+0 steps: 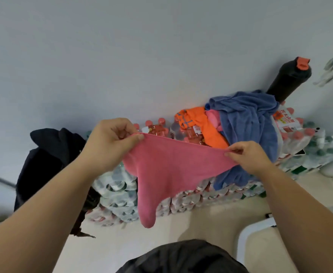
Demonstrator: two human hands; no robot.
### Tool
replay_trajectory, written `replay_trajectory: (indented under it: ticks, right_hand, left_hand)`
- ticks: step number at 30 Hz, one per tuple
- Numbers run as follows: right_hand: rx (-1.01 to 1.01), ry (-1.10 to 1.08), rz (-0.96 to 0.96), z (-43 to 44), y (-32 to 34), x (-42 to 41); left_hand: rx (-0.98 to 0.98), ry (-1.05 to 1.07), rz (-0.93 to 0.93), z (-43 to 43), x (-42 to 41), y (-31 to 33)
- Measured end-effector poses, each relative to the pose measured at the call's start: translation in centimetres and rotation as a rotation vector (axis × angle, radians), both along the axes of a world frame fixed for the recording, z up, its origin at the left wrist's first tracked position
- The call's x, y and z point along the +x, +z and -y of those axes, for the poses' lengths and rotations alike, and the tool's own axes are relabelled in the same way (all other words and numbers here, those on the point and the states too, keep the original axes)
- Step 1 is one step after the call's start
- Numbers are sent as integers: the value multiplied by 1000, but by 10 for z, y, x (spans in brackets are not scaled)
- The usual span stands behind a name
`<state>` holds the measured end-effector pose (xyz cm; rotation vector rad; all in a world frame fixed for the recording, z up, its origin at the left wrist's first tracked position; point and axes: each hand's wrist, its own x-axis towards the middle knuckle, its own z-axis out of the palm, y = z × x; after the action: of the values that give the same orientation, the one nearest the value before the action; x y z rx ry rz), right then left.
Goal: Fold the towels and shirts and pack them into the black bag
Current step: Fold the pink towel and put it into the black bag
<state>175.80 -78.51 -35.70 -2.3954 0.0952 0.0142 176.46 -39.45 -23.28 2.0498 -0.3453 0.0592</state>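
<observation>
Left hand and right hand each pinch a top corner | pink towel hangs spread in mid-air, likely squaring it to fold | bag sits left, pile behind.

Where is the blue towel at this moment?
The blue towel lies right of centre in the head view, heaped on the bottle packs, just right of the orange garment, with the black flask behind it.
</observation>
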Motion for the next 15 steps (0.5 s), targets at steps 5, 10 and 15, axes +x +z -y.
replay_trajectory:
  ticks: [5,10,15]
  right_hand:
    - [104,-122,-36,-31,-6,-31]
    - [56,-281,-64,-50,-13,-62]
    - [117,-387,-1,-53,-15,-68]
  left_hand:
    - [84,58,-92,-62,-3,-33]
    - [162,161,-143,-86,-12,-81]
    - [243,294,-134,-86,-8,-101]
